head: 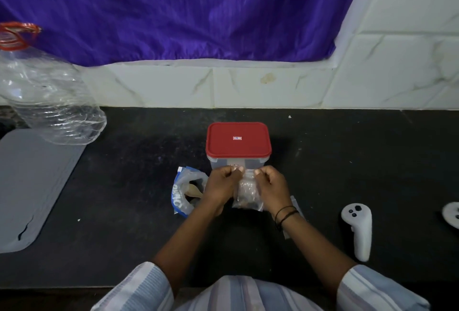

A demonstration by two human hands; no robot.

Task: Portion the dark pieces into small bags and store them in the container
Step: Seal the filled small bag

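A small clear bag (246, 194) with dark pieces at its bottom hangs between my two hands. My left hand (222, 182) pinches its top left edge and my right hand (269, 184) pinches its top right edge. Just behind them on the black counter stands a clear plastic container (223, 163) with its red lid (238, 140) on. To the left of my left hand lies a larger open blue-and-white bag (182, 190) with brownish contents showing inside.
A big clear plastic jug (49, 97) with a red handle lies at the far left, above a grey mat (29, 186). A white controller (359, 230) lies to the right, another (452, 213) at the right edge. A flat clear bag (296, 205) peeks from under my right wrist.
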